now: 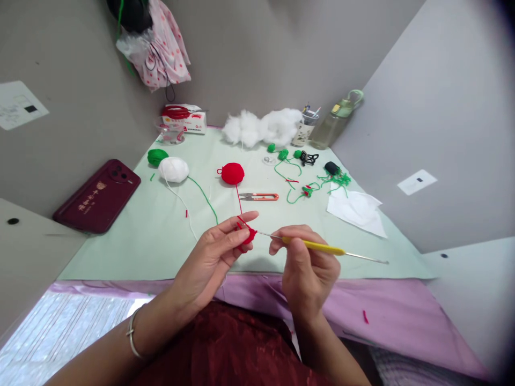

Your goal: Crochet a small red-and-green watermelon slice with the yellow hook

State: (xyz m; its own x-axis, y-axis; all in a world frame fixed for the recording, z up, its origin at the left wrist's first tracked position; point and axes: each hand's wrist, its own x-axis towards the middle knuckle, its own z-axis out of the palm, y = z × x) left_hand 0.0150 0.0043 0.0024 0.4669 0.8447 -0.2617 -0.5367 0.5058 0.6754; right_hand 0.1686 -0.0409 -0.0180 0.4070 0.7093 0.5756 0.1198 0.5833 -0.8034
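Observation:
Between the thumb and fingers of my left hand point(215, 254) is a small red crochet piece point(250, 236), partly covered by the fingers. Red yarn runs from it over my left index finger and up to a red yarn ball point(232, 173) on the table. My right hand point(308, 265) is closed round the yellow handle of a double-ended crochet hook point(322, 246). The hook's left tip meets the red piece; its other metal end points to the right. Just beyond my hands lie orange-handled thread snips point(261, 197).
White yarn point(174, 169), green yarn point(157, 157) and a maroon phone point(98, 195) are on the left. White stuffing point(261, 127), a pen cup point(303, 128) and a bottle point(333, 120) stand at the back. Green crocheted bits point(308, 191) and white cloth point(356, 212) lie right.

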